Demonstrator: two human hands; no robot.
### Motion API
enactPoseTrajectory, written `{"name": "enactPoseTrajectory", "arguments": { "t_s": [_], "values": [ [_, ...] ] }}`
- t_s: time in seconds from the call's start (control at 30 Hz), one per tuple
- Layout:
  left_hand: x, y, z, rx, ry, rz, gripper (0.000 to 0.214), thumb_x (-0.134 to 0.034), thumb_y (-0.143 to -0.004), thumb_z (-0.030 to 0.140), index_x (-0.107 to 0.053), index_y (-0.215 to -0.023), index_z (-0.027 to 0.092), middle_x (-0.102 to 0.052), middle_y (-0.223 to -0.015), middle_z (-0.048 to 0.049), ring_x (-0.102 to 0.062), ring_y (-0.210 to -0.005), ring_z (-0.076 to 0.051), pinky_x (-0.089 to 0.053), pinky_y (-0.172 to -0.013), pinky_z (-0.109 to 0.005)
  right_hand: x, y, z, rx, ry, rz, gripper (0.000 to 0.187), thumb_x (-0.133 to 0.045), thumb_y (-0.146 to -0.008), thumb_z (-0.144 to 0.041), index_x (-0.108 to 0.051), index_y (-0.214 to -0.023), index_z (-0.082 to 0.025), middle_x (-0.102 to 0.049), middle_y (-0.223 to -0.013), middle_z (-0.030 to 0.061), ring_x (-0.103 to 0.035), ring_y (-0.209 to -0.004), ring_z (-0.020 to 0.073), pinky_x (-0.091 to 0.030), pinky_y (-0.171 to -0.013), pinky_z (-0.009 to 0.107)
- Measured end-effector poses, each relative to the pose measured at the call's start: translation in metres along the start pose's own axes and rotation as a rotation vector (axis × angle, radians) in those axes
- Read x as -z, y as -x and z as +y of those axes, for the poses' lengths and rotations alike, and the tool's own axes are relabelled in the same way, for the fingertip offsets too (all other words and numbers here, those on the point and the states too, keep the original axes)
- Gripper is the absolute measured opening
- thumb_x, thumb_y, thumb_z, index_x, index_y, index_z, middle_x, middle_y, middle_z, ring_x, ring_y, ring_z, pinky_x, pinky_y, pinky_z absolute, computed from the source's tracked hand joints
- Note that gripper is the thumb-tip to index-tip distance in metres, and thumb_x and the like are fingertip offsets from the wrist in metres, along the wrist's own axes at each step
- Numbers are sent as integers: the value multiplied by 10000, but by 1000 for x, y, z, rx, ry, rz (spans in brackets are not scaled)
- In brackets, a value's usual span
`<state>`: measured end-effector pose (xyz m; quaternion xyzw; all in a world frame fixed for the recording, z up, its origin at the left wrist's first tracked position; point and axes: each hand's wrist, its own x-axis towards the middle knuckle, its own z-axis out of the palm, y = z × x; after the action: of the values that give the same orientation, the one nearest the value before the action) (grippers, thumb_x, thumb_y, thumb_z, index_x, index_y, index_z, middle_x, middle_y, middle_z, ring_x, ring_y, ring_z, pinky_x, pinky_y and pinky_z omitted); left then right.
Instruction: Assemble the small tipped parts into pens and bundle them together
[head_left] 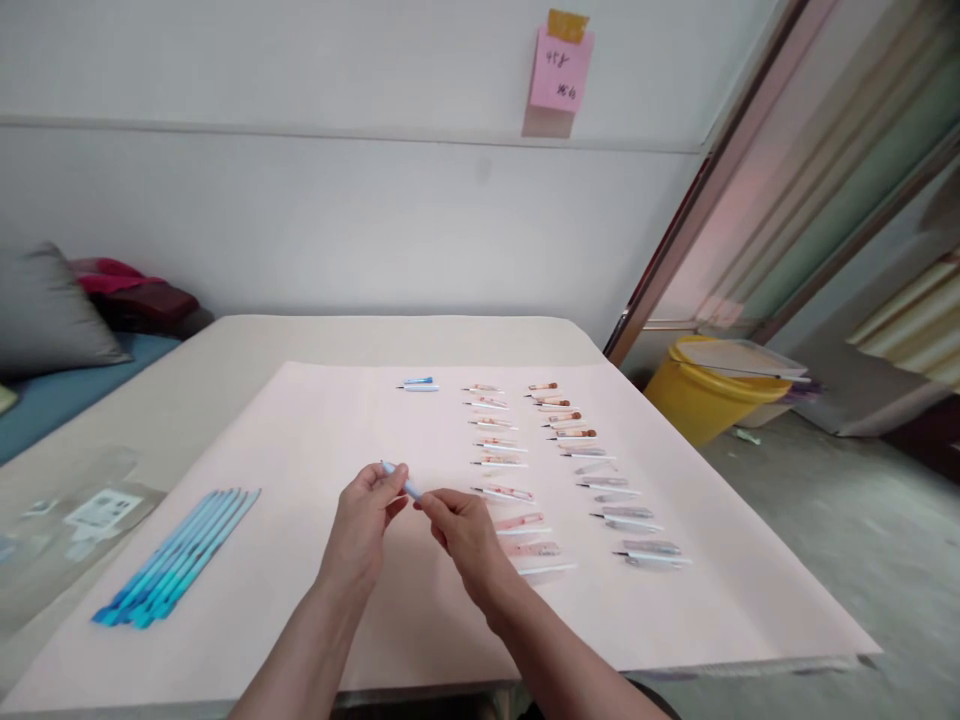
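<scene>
My left hand (367, 520) and my right hand (461, 530) meet over the middle of a pale pink paper sheet (315, 430) and pinch the two ends of a small light-blue pen piece (409, 487). Both hands have fingers closed on it. To the right lie two columns of small pen parts: a pink-patterned column (499, 465) and a brown-to-grey column (592, 470). A single blue-and-white pair (418, 384) lies at the far end of the sheet. A bundle of blue pens (176, 558) lies at the left near the sheet's edge.
The sheet covers a beige table (225, 350). Clear plastic packaging (90, 515) lies at the table's left edge. A grey cushion (45, 310) sits at far left, a yellow bucket (697, 395) on the floor at right, a pink note (560, 70) on the wall.
</scene>
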<state>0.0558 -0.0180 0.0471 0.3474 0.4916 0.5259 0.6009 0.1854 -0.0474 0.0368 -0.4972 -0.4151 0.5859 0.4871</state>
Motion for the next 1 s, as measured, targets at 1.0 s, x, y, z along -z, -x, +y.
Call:
{"name": "enactPoseTrajectory", "arguments": {
  "t_s": [1.0],
  "values": [
    [-4, 2, 1, 48, 22, -89, 225, -666, -695, 362, -660, -751, 145, -616, -775, -51, -549, -668, -134, -438, -800, -349, 4, -2, 8, -234, -368, -174, 346, -587, -773, -463, -615, -853, -128, -347, -423, -97, -150, -357, 26, -67, -384, 215]
  ]
}}
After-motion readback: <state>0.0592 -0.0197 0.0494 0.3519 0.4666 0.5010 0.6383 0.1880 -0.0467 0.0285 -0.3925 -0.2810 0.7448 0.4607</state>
